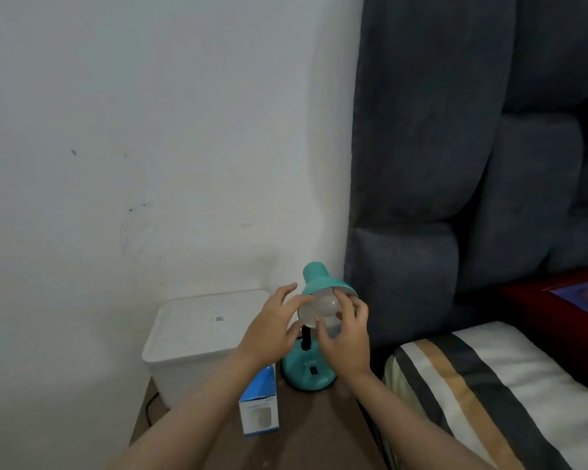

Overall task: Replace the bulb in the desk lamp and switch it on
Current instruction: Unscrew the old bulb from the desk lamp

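Small brown table by the white wall, next to the bed. On it: teal desk lamp w/ round base near the back right; blue & white bulb box just left of lamp base, standing up, a bit twds the front; big white tub w/ lid at back left, touching or v. close to the box, can't tell which

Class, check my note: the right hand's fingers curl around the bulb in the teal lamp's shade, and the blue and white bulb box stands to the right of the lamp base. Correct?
Not quite. The head view shows the bulb box standing left of the lamp base, not right. The right hand does grip the bulb in the shade.
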### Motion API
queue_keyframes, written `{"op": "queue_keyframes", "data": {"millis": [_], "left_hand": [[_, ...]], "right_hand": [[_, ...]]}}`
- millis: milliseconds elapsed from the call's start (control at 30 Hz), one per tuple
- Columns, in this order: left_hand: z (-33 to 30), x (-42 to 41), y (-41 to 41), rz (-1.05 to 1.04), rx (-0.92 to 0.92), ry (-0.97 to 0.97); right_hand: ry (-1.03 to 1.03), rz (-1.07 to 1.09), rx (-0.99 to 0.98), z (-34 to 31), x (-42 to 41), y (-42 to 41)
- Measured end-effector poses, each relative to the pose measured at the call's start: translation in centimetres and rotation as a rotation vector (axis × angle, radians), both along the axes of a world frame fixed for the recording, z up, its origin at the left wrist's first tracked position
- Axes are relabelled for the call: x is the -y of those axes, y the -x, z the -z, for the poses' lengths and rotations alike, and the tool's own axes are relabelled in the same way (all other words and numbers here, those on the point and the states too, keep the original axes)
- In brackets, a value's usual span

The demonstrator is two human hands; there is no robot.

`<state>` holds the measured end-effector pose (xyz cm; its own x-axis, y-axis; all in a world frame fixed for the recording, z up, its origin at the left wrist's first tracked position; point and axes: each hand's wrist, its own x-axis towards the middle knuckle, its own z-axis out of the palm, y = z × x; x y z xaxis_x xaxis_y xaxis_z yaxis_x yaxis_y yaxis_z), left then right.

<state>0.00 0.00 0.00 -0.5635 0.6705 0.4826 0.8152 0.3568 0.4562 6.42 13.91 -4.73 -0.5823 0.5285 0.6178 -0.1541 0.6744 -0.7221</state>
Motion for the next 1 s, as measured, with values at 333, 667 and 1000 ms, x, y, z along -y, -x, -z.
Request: {"op": "queue_keyframes", "data": {"millis": [333,667,1000], "left_hand": [[1.3,-0.9,2.2,0.066,0.013,-0.145],[0.9,-1.5,2.2,0.041,0.040,-0.159],[0.7,-1.4,1.9,0.014,0.053,-0.157]], "right_hand": [[0.019,-0.079,-0.085,0.7,-0.9,2.1],[-0.196,-0.005,-0.010,1.1,-1.4,1.2],[-0.050,0.010,-0.056,1.0,-0.4,1.5]]}}
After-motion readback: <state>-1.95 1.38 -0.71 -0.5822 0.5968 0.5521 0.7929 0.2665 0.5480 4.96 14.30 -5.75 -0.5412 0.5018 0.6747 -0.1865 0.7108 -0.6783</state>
